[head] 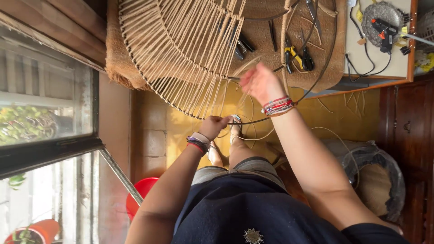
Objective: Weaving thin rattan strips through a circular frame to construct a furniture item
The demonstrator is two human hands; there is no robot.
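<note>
Head view: a round wire frame (181,54) strung with tan cord in fanning spokes fills twelve o'clock. The left hand (214,126) grips its dark rim at six o'clock; the right hand (260,83), blurred, pinches a cord strand (246,68).

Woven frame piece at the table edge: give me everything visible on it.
The woven frame is a rounded dark wire hoop strung with many tan cords that fan out toward its rim. It looks unfinished; loose strands trail from its lower edge. It rests on a brown mat and overhangs the table toward the person. The left hand grips the wire rim at its lower edge. The blurred right hand is raised beside it, and whether it holds a strand cannot be told.
</note>
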